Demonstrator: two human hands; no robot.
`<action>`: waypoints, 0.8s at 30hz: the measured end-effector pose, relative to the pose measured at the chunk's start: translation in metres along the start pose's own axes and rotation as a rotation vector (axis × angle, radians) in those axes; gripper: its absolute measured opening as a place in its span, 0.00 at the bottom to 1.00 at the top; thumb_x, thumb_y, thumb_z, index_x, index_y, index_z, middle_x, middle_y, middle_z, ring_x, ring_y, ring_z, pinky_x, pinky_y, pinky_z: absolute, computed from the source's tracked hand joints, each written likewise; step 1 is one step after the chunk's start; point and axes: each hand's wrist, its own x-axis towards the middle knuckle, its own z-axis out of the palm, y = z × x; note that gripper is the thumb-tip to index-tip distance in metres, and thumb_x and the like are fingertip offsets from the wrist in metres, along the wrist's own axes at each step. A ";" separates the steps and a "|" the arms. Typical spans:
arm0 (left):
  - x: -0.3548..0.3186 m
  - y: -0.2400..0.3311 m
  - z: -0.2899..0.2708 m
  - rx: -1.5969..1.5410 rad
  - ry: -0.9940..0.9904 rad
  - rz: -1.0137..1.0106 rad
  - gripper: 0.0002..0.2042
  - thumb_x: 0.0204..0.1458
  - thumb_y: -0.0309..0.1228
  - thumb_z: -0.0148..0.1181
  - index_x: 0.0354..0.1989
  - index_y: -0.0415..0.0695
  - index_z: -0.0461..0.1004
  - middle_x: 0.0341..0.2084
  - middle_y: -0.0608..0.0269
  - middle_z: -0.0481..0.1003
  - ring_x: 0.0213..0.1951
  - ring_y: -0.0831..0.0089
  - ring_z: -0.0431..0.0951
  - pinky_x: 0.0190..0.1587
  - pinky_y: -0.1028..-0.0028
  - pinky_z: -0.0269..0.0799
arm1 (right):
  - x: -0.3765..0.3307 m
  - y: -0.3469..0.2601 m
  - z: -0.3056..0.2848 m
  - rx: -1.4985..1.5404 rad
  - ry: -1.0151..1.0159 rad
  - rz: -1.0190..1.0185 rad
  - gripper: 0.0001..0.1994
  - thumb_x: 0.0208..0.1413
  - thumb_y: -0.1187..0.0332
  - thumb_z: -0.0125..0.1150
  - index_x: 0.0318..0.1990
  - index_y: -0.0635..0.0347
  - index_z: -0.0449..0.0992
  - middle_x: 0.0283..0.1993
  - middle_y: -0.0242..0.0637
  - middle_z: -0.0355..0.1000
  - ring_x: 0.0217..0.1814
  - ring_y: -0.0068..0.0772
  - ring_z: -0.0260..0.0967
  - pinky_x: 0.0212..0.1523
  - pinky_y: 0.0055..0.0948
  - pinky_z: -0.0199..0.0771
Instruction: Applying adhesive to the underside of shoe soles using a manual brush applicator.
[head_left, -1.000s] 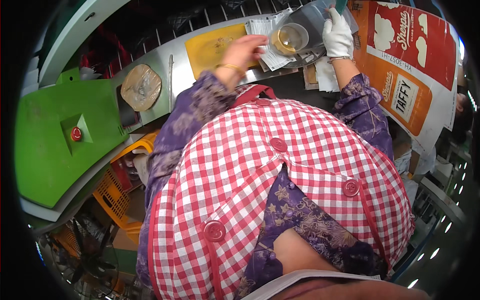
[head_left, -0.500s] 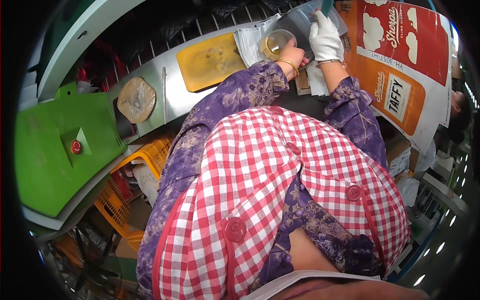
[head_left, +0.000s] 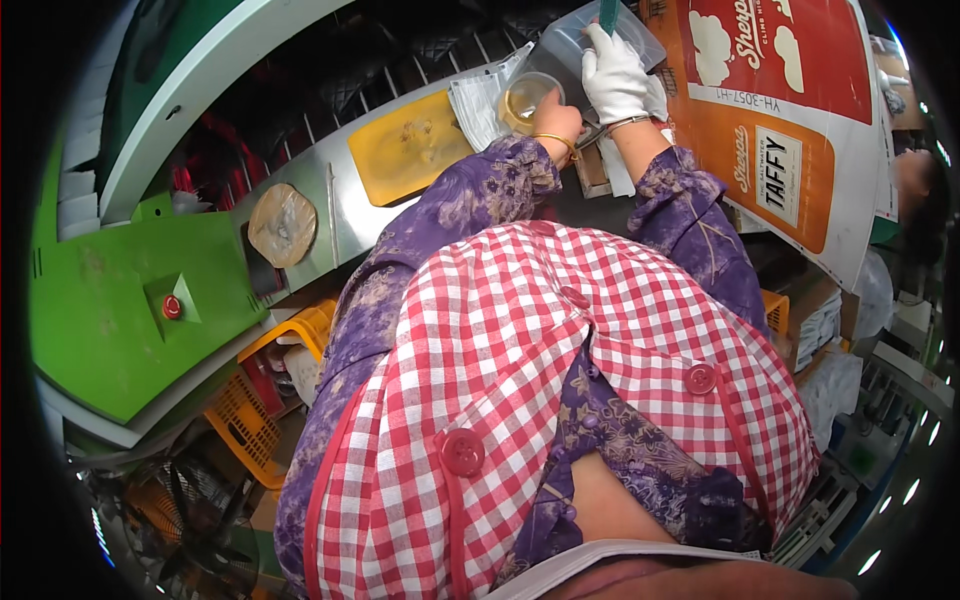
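My bare left hand (head_left: 559, 120), with a gold-coloured bangle at its wrist, is closed on the near right side of a clear round tub (head_left: 528, 100). Something yellowish shows inside the tub. To its right, my right hand (head_left: 614, 80) wears a white glove and is closed around a flat green tool (head_left: 608, 14). Only the tool's upper part sticks out above the fingers, so I cannot tell its kind. Just beyond both hands is a translucent plastic bin (head_left: 570, 45), partly covered by the glove.
A yellow board (head_left: 412, 147) and white packets (head_left: 474, 112) lie left of the tub. Further left are a wrapped round brown item (head_left: 282, 225), a thin rod (head_left: 333, 215) and a green machine panel (head_left: 110, 320) with a red button. Printed sheets (head_left: 765, 120) stand at right.
The whole view has shifted a little, so the hands and worktop things appear further left. Both hands keep their grip, the left on the tub and the right on the green tool.
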 end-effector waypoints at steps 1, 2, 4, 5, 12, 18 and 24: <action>0.002 -0.001 0.000 -0.019 0.001 0.002 0.29 0.48 0.21 0.43 0.63 0.38 0.52 0.26 0.53 0.73 0.18 0.73 0.72 0.19 0.76 0.66 | 0.001 0.001 0.000 0.007 0.009 -0.009 0.12 0.47 0.67 0.53 0.42 0.51 0.73 0.38 0.43 0.71 0.38 0.48 0.69 0.43 0.41 0.69; 0.003 -0.001 -0.001 -0.040 0.000 0.004 0.29 0.48 0.21 0.43 0.63 0.38 0.52 0.27 0.53 0.73 0.18 0.73 0.73 0.19 0.77 0.66 | 0.001 0.002 -0.001 0.013 0.017 -0.019 0.13 0.47 0.67 0.53 0.42 0.51 0.73 0.37 0.42 0.71 0.39 0.48 0.69 0.43 0.41 0.69; 0.006 -0.001 -0.002 -0.081 0.010 -0.008 0.28 0.48 0.22 0.43 0.62 0.38 0.54 0.30 0.54 0.74 0.20 0.73 0.73 0.20 0.77 0.66 | 0.003 0.001 -0.004 0.015 0.021 -0.021 0.13 0.47 0.67 0.53 0.42 0.52 0.72 0.37 0.42 0.72 0.39 0.48 0.69 0.44 0.41 0.69; 0.007 0.003 -0.003 -0.103 0.023 -0.025 0.27 0.48 0.22 0.44 0.61 0.38 0.55 0.31 0.54 0.74 0.20 0.73 0.74 0.20 0.77 0.66 | 0.002 -0.002 -0.006 0.011 0.013 -0.014 0.13 0.47 0.67 0.53 0.42 0.52 0.72 0.37 0.42 0.72 0.39 0.48 0.69 0.44 0.41 0.69; 0.011 0.015 -0.013 -0.175 0.005 -0.130 0.23 0.45 0.21 0.50 0.54 0.37 0.64 0.32 0.58 0.73 0.24 0.74 0.75 0.21 0.78 0.66 | 0.003 -0.009 -0.010 0.001 0.003 -0.030 0.13 0.46 0.67 0.54 0.42 0.54 0.72 0.37 0.42 0.72 0.40 0.47 0.69 0.45 0.40 0.68; 0.008 0.014 -0.018 -0.190 -0.023 -0.141 0.23 0.45 0.22 0.53 0.54 0.36 0.64 0.31 0.60 0.73 0.24 0.74 0.75 0.21 0.79 0.66 | 0.002 -0.010 -0.012 0.007 0.032 -0.029 0.12 0.47 0.69 0.52 0.41 0.51 0.73 0.37 0.42 0.72 0.38 0.48 0.69 0.43 0.40 0.69; 0.005 0.013 -0.017 -0.163 0.016 -0.074 0.23 0.44 0.21 0.55 0.52 0.31 0.65 0.29 0.56 0.74 0.20 0.75 0.73 0.18 0.79 0.64 | 0.002 -0.011 -0.015 -0.001 0.003 -0.036 0.13 0.46 0.68 0.54 0.41 0.55 0.71 0.38 0.42 0.72 0.41 0.44 0.69 0.46 0.39 0.68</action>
